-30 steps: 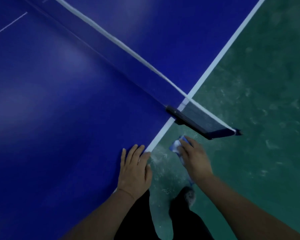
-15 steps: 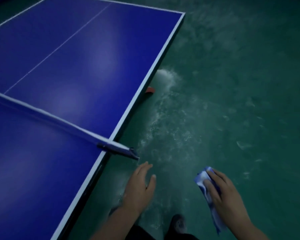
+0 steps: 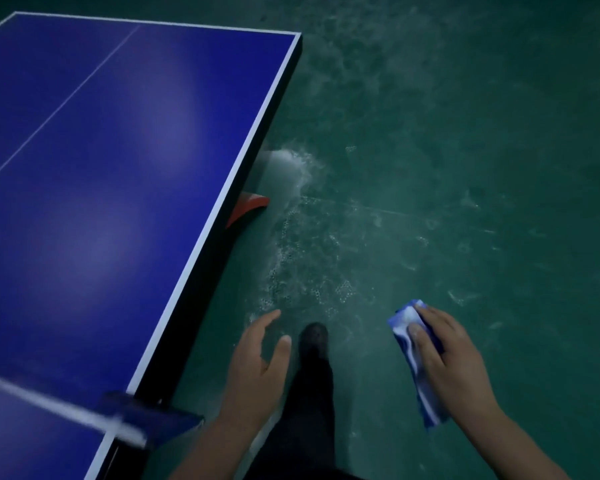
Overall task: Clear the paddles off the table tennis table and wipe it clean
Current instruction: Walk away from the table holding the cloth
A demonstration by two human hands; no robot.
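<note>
The blue table tennis table (image 3: 125, 188) fills the left half of the view, its white-edged side running diagonally. No paddle lies on its visible surface. The net (image 3: 59, 405) and its dark clamp (image 3: 149, 420) cross the bottom left, blurred. My left hand (image 3: 257, 365) hangs open over the floor just right of the table edge, holding nothing. My right hand (image 3: 444, 355) is further right, shut on a folded blue and white cloth (image 3: 413, 358). A red paddle-like shape (image 3: 248, 207) sticks out from under the table edge, mostly hidden.
Scuffed green floor (image 3: 465, 168) spreads to the right, with a pale worn patch (image 3: 284, 168) beside the table. My dark trouser leg and shoe (image 3: 314, 341) stand between my hands.
My left hand has come off the table edge and now hangs beside it. The view has swung along the table's side past the net, and my right hand has carried the cloth rightward.
</note>
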